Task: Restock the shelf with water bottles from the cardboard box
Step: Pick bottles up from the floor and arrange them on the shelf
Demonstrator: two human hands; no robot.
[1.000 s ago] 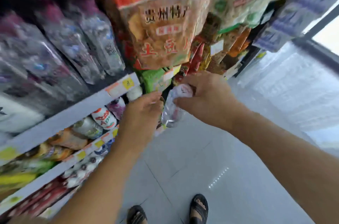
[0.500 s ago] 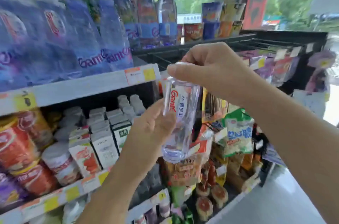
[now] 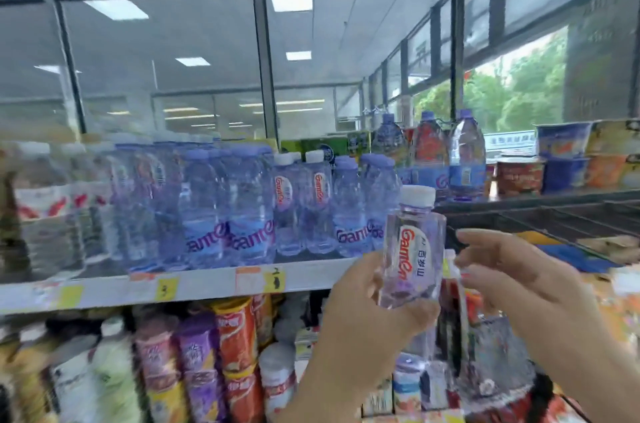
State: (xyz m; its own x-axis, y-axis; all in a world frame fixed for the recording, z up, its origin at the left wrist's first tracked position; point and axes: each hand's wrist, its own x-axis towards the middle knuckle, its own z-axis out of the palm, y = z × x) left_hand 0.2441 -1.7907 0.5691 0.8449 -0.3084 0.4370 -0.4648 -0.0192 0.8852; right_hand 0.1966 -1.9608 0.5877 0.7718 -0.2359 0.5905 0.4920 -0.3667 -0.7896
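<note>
A shop shelf (image 3: 207, 287) full of water bottles (image 3: 225, 208).
The left hand (image 3: 360, 315) grips a small bottle (image 3: 412, 249) upright by the shelf edge; the right hand (image 3: 519, 280) is spread just beside it.

The white-capped bottle (image 3: 412, 249) nearest the camera bears a label with "Ganten" in red running up its side and blue characters 百岁山 beside it. Red "Ganten" also stands on two small bottles (image 3: 285, 194) on the shelf (image 3: 311, 275), and in purple on the wrapped packs (image 3: 225, 232). The price tags (image 3: 273, 280) are too blurred to read.
</note>
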